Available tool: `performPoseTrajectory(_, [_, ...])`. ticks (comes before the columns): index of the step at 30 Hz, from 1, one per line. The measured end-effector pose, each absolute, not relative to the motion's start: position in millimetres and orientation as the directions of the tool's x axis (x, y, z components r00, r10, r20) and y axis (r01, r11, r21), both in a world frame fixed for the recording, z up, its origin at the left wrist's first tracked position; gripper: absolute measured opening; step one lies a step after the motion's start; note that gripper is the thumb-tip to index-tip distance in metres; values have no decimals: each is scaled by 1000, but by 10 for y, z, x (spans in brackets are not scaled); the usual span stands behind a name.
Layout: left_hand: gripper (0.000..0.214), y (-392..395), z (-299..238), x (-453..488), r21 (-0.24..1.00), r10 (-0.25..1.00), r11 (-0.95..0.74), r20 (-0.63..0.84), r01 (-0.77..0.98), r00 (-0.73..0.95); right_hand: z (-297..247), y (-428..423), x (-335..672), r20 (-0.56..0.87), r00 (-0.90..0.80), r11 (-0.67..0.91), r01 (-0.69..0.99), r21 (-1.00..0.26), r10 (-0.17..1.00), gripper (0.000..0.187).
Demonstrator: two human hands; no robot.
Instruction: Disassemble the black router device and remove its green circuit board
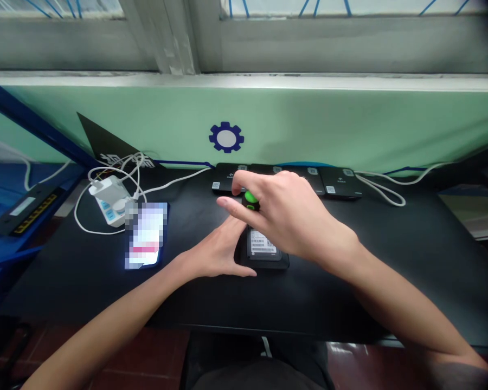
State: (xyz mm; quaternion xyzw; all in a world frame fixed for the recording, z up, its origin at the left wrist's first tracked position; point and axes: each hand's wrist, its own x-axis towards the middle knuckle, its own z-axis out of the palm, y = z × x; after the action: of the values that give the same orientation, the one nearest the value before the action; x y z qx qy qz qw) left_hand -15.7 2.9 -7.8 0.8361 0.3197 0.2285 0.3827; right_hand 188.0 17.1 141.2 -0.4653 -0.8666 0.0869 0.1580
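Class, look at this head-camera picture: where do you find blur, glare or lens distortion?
In the head view, the phone screen is pixelated into a blurred mosaic and glows brightly against the dark table; the wide lens bows the table's front edge; the top-right corner falls into dark vignetting.

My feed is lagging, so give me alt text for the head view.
The right hand pinches a small green-and-black object above a labelled black device, with the left hand against its edge; a lit phone lies to the left.
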Motion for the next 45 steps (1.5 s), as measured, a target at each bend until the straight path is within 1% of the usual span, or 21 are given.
performPoseTrajectory(2, [133, 32, -70, -153, 787, 709, -501, 135, 360, 693, 1421, 167, 1872, 179, -506, 537, 793, -286, 843, 54])
performPoseTrajectory(4, [132, 34, -64, -152, 793, 710, -493, 130, 357, 692, 1435, 163, 1870, 166, -497, 524, 806, -276, 852, 60])
performPoseTrajectory(6, [133, 35, -64, -155, 796, 710, -491, 132, 353, 692, 1445, 154, 1874, 160, -497, 522, 809, -271, 853, 54])
performPoseTrajectory(9, [140, 35, -77, -169, 784, 701, -512, 144, 352, 699, 1454, 137, 1888, 159, -498, 523, 815, -252, 853, 28])
performPoseTrajectory(11, [142, 36, -90, -180, 776, 695, -523, 148, 353, 703, 1459, 128, 1898, 161, -495, 521, 818, -244, 854, 22])
performPoseTrajectory(14, [142, 40, -104, -191, 774, 691, -530, 159, 346, 705, 1468, 124, 1908, 169, -496, 523, 815, -248, 852, 23])
performPoseTrajectory(19, [135, 44, -93, -188, 769, 685, -537, 155, 348, 712, 1465, 126, 1934, 174, -479, 509, 828, -236, 860, 17])
performPoseTrajectory(24, [135, 40, -62, -183, 774, 692, -529, 155, 348, 705, 1421, 117, 1999, 238, -554, 597, 781, -183, 798, 20])
performPoseTrajectory(26, [133, 40, -55, -185, 784, 694, -516, 148, 345, 704, 1419, 115, 2004, 231, -564, 603, 782, -157, 792, 21])
performPoseTrajectory(30, [132, 36, -58, -183, 797, 700, -499, 139, 340, 701, 1446, 127, 1962, 193, -528, 555, 821, -135, 827, 20])
performPoseTrajectory(32, [134, 33, -62, -179, 795, 704, -500, 142, 344, 696, 1453, 139, 1938, 191, -515, 543, 829, -136, 835, 22])
performPoseTrajectory(35, [140, 33, -61, -176, 782, 702, -513, 144, 355, 697, 1438, 155, 1925, 211, -517, 547, 829, -118, 829, 32])
performPoseTrajectory(37, [140, 36, -56, -178, 778, 698, -517, 142, 356, 702, 1421, 163, 1927, 222, -515, 546, 831, -107, 828, 34])
performPoseTrajectory(41, [128, 40, -53, -188, 784, 703, -503, 127, 363, 700, 1401, 175, 1931, 230, -509, 545, 828, -130, 829, 24])
performPoseTrajectory(45, [123, 39, -59, -190, 779, 711, -501, 121, 377, 693, 1397, 186, 1923, 226, -502, 539, 827, -157, 835, 18])
